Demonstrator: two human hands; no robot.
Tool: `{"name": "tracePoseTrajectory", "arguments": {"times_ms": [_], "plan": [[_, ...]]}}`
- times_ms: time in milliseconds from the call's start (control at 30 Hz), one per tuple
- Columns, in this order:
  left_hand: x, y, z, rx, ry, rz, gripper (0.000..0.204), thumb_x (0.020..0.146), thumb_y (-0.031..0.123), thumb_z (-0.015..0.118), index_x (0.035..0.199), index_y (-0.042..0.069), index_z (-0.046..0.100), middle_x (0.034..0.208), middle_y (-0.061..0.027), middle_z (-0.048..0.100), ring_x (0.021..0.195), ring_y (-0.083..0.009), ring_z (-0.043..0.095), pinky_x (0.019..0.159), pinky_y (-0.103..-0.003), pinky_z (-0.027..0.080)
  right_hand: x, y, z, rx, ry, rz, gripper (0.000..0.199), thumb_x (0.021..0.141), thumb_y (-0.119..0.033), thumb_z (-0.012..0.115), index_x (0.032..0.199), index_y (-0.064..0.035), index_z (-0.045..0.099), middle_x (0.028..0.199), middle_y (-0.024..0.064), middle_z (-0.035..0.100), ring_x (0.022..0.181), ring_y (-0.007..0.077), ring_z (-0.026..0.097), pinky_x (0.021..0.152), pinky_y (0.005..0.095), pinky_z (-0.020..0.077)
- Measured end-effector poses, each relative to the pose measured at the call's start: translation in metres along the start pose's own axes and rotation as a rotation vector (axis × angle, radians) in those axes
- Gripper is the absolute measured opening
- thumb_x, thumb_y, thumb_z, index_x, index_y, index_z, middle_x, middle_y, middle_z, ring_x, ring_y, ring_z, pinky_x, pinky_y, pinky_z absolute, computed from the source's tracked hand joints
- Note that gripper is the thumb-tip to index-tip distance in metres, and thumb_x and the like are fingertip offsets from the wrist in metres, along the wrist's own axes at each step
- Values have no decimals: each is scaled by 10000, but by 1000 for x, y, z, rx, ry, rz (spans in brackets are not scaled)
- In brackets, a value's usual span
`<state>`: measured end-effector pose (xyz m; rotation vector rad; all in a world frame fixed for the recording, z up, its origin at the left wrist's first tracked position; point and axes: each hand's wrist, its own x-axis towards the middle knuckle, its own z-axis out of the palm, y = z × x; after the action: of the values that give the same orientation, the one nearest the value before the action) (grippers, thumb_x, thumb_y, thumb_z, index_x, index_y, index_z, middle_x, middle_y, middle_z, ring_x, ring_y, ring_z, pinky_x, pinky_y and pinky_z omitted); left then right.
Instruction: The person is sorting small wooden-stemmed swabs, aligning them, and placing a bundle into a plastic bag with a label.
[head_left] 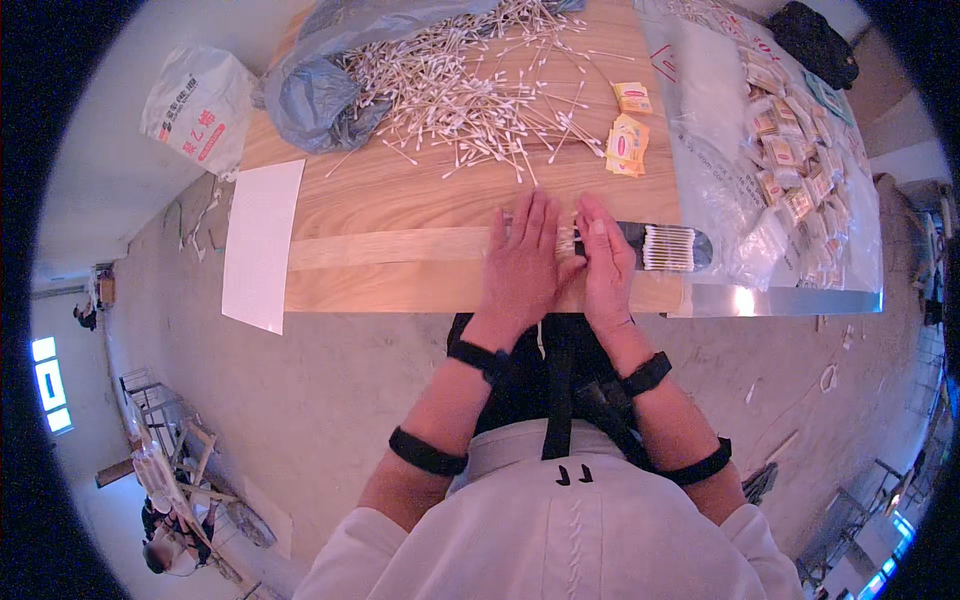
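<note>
My left hand (525,262) lies palm down near the table's front edge, fingers stretched out and close together. Beside it, my right hand (607,262) stands more on its side, fingers extended. A few cotton swab ends show in the narrow gap between the hands; whatever is under the palms is hidden. Right of my right hand, a neat row of cotton swabs (668,248) lies side by side on a dark, round-ended strip (702,250). Beyond my fingers spreads a large loose heap of cotton swabs (440,95), some strays reaching toward my hands.
Yellow-and-white cards (626,146) lie right of the heap. A bluish plastic bag (315,105) sits at the heap's left. White paper (262,245) overhangs the left edge. Many small swab packs (790,155) cover the plastic sheeting on the right. A person (175,545) is far off, lower left.
</note>
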<state>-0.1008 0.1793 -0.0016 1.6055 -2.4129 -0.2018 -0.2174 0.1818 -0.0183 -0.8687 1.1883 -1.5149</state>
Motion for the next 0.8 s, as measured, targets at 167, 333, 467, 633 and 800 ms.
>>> {"name": "tracePoseTrajectory", "arguments": {"times_ms": [167,333,467,633,800], "plan": [[12,-14,-4,70,83,97,661,921,424,511,1420,10,381,1524,-178,288,1439,-288,216,1154,-533,148,0,-8,-7,-80,21,-26,449,1024,-281,424,1317,51,504,1303,161,562,1185,215,533,1038,323,386],[-2,-37,12,-598,401,-287,549,979,292,437,1428,-10,346,1507,-221,290,1418,-340,242,1169,-448,162,11,-5,-3,-42,68,-51,461,1024,-286,417,1314,62,499,1315,177,553,1233,246,506,1073,335,349],[2,-24,5,-890,412,-417,521,1008,253,387,1445,-19,305,1504,-226,294,1407,-358,258,1167,-377,173,16,4,4,-85,68,-47,462,1023,-282,411,1318,65,494,1343,179,534,1261,246,486,1092,335,326],[7,-15,11,-892,392,-374,521,1003,255,408,1441,-12,318,1502,-219,300,1412,-361,249,1164,-397,180,12,11,17,-105,17,-67,447,1022,-269,408,1303,63,513,1350,178,530,1267,248,481,1089,334,334],[5,-16,11,-472,320,-159,630,931,297,531,1433,-23,325,1511,-198,306,1426,-350,231,1168,-455,165,11,8,8,49,51,-9,447,1021,-284,438,1295,61,517,1309,164,559,1237,237,511,1060,330,374]]}}
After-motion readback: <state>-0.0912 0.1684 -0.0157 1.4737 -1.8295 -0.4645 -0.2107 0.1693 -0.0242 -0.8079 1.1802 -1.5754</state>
